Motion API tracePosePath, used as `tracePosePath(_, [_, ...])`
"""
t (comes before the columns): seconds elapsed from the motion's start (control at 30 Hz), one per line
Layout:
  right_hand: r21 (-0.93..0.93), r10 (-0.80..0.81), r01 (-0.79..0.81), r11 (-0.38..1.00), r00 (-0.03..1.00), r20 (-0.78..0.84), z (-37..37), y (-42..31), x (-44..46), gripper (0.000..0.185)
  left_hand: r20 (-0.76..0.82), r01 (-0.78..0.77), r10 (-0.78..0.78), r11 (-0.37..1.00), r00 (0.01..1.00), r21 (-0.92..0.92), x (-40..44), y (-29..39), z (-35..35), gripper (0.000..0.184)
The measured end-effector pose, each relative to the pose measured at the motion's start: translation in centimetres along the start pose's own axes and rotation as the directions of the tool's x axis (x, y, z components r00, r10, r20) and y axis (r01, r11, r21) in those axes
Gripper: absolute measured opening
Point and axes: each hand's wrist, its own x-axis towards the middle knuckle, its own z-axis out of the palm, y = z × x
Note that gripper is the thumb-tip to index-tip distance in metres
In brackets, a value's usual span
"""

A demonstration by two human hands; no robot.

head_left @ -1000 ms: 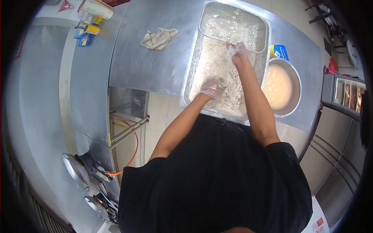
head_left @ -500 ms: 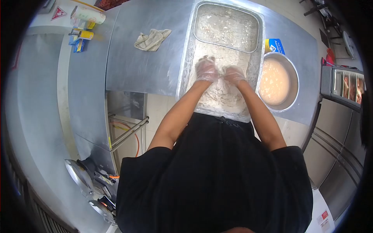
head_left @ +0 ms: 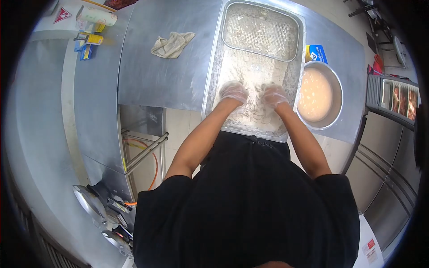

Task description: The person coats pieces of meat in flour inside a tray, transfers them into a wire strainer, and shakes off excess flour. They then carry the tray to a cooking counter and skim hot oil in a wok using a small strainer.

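Observation:
A deep metal tray [head_left: 208, 80] holds pale flour [head_left: 257, 67], which looks lumpy and furrowed around my hands. My left hand [head_left: 233, 91], in a clear plastic glove, is down in the flour on the left side of the tray. On the right side my right hand [head_left: 273, 94], gloved the same way, is also in the flour. The fingers of both hands are blurred and partly sunk in it, so their grip is unclear. A wire mesh basket [head_left: 261, 32] with flour crumbs in it lies at the tray's far end.
Right of the tray stands a round metal pot [head_left: 340, 96] of pale orange liquid with floating pieces. Behind it is a blue and yellow box [head_left: 316, 53]. A crumpled cloth [head_left: 173, 45] lies on the steel table [head_left: 161, 85] at left. Small packages [head_left: 91, 40] sit farther left.
My hands have moved apart, from nearly touching at the middle of the tray to its two sides, and slightly nearer my body. The flour between them is now exposed.

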Motion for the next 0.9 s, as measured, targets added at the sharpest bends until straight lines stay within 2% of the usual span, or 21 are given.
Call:
tracePosePath(0.1, [0.078, -0.015, 0.019, 0.997, 0.999, -0.052, 0.9, -0.4, -1.8, 0.02, 0.098, -0.155, 0.163, 0.985, 0.982, -0.082, 0.7, -1.7, 1.3, 0.046])
tracePosePath(0.17, [0.098, -0.124, 0.105, 0.99, 0.967, 0.222, 1.7, 0.3, -0.8, 0.023, 0.207, -0.098, 0.161, 0.954, 0.965, -0.284, -1.7, -0.8, -2.7, 0.052])
tracePosePath(0.2, [0.121, -0.183, 0.149, 0.981, 0.917, 0.354, 2.2, 0.4, -0.6, 0.025, 0.265, -0.052, 0.162, 0.924, 0.951, -0.379, -3.1, -0.2, -4.2, 0.057])
tracePosePath(0.23, [0.253, -0.151, 0.081, 0.964, 0.951, 0.271, 2.4, 0.3, -0.9, 0.028, 0.335, 0.082, 0.107, 0.86, 0.936, -0.504, -3.6, 0.0, -4.4, 0.059])
tracePosePath(0.3, [0.513, -0.054, -0.018, 0.858, 0.991, 0.125, 3.1, -0.4, -2.8, 0.034, 0.492, 0.36, 0.032, 0.639, 0.87, -0.679, -4.6, 0.7, -4.3, 0.066])
tracePosePath(0.33, [0.744, 0.126, -0.249, 0.62, 0.967, 0.219, 1.9, -1.6, -3.4, 0.036, 0.506, 0.416, -0.04, 0.627, 0.861, -0.658, -4.7, 1.4, -4.3, 0.07])
tracePosePath(0.37, [0.862, 0.256, -0.426, 0.275, 0.897, 0.361, 0.7, -3.0, -3.7, 0.038, 0.52, 0.472, -0.113, 0.611, 0.847, -0.636, -4.8, 2.3, -4.3, 0.074])
tracePosePath(0.4, [0.848, 0.316, -0.516, -0.12, 0.79, 0.526, -0.2, -3.9, -3.7, 0.041, 0.53, 0.524, -0.185, 0.592, 0.828, -0.612, -5.0, 2.9, -4.7, 0.078])
tracePosePath(0.43, [0.901, 0.275, -0.432, 0.049, 0.873, 0.404, 0.0, -3.6, -3.6, 0.042, 0.475, 0.49, -0.168, 0.499, 0.864, -0.715, -5.9, 3.2, -5.5, 0.087])
tracePosePath(0.47, [0.922, 0.207, -0.326, 0.21, 0.936, 0.283, 0.3, -3.0, -3.7, 0.043, 0.419, 0.429, -0.128, 0.454, 0.899, -0.781, -6.0, 3.0, -5.4, 0.089])
tracePosePath(0.53, [0.952, 0.118, -0.197, 0.235, 0.978, 0.173, 0.7, -1.3, -3.6, 0.047, 0.293, 0.294, -0.057, 0.35, 0.954, -0.889, -5.7, 2.7, -5.2, 0.094])
tracePosePath(0.57, [0.975, 0.115, -0.195, 0.109, 0.976, 0.182, 0.8, -0.4, -3.3, 0.049, 0.187, 0.207, -0.098, 0.288, 0.978, -0.935, -4.9, 1.8, -3.8, 0.092])
tracePosePath(0.6, [0.981, 0.112, -0.192, -0.019, 0.975, 0.192, 0.7, 0.0, -3.5, 0.051, 0.113, 0.142, -0.105, 0.331, 0.988, -0.933, -4.5, 1.6, -3.7, 0.09])
tracePosePath(0.67, [0.907, 0.28, -0.354, 0.227, 0.916, 0.288, -6.5, -1.3, -5.1, 0.053, -0.046, 0.002, -0.103, 0.422, 0.994, -0.907, -3.9, 1.1, -3.8, 0.086])
tracePosePath(0.7, [0.837, 0.372, -0.432, 0.336, 0.877, 0.303, -9.2, -1.6, -5.4, 0.054, -0.06, -0.045, -0.029, 0.368, 0.998, -0.929, -3.3, 0.7, -3.8, 0.092])
tracePosePath(0.8, [0.748, 0.483, -0.406, 0.526, 0.866, 0.13, -9.2, -0.9, -6.3, 0.054, -0.036, 0.046, -0.136, 0.552, 0.99, -0.833, -7.3, 2.5, -9.6, 0.085])
tracePosePath(0.83, [0.694, 0.394, -0.333, 0.638, 0.916, 0.077, -4.8, 1.4, -5.5, 0.051, -0.125, 0.022, -0.184, 0.637, 0.975, -0.771, -5.4, 1.1, -6.5, 0.08])
tracePosePath(0.9, [0.695, 0.418, -0.387, 0.606, 0.898, 0.135, -5.8, 0.8, -5.4, 0.047, -0.17, 0.012, -0.208, 0.664, 0.963, -0.748, -4.1, 0.6, -3.7, 0.079])
